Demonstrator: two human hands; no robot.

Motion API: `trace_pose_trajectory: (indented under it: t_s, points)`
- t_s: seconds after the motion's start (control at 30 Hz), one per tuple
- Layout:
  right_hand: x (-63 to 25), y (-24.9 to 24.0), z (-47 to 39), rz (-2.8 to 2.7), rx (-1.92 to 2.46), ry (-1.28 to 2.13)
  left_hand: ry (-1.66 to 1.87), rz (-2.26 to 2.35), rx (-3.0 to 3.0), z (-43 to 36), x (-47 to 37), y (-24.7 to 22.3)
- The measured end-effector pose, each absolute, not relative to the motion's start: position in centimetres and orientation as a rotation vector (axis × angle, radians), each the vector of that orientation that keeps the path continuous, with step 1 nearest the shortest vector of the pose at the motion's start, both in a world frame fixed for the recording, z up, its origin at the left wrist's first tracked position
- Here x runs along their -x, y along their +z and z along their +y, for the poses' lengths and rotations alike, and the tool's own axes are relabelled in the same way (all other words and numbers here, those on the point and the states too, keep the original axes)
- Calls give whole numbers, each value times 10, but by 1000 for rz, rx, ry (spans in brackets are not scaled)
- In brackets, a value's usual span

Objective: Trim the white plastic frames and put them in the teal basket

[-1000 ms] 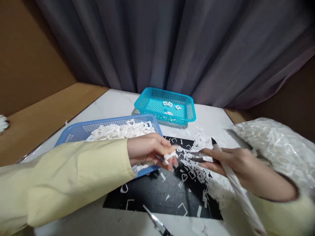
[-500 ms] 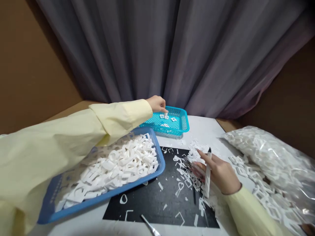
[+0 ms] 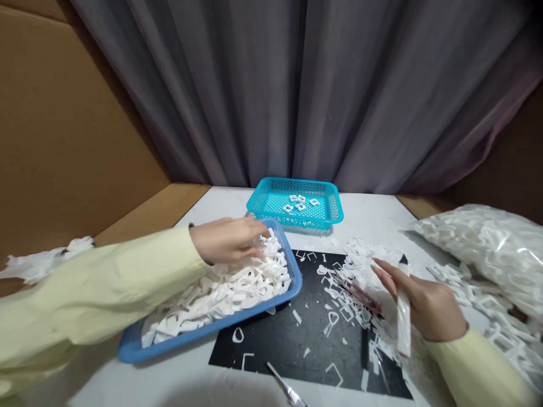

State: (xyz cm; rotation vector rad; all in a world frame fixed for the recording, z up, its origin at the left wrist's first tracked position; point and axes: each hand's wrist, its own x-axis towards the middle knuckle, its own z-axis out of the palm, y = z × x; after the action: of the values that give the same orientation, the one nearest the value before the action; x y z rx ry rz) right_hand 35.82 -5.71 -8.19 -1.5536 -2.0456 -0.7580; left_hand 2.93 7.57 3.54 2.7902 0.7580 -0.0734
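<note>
My left hand (image 3: 232,240) is over the blue basket (image 3: 294,282), fingers bent down at the heap of small white plastic pieces (image 3: 237,288). A gap shows between its thumb and fingers, and no piece is plainly held. On the right, my right hand (image 3: 428,302) holds a white pen-like stick (image 3: 404,316) with a dark pointed tip, upright across the fingers. Left of that hand, a pinkish tweezer-like tool (image 3: 360,295) lies on a pile of thin white scraps (image 3: 365,257). Several small white frame-shaped pieces (image 3: 300,206) rest in the teal basket (image 3: 337,212).
A black mat (image 3: 292,350) with scattered scraps lies in the middle. A silver-handled knife-like tool (image 3: 287,387) sits at its front edge. At right, a clear bag (image 3: 487,243) of white pieces stands beside loose ones. A grey curtain (image 3: 254,102) and brown cardboard walls (image 3: 76,113) enclose the table.
My left hand has moved from the teal basket back to the blue basket. Another piece lies in the teal basket. My right hand has let go of the tweezer-like tool.
</note>
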Motion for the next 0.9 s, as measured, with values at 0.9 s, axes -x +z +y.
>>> trace_pose_trajectory:
  t_s: [0.9]
  points:
    - [-346,-66,-67,-2041,1452,-428,81,952,-2809,35,-22,5]
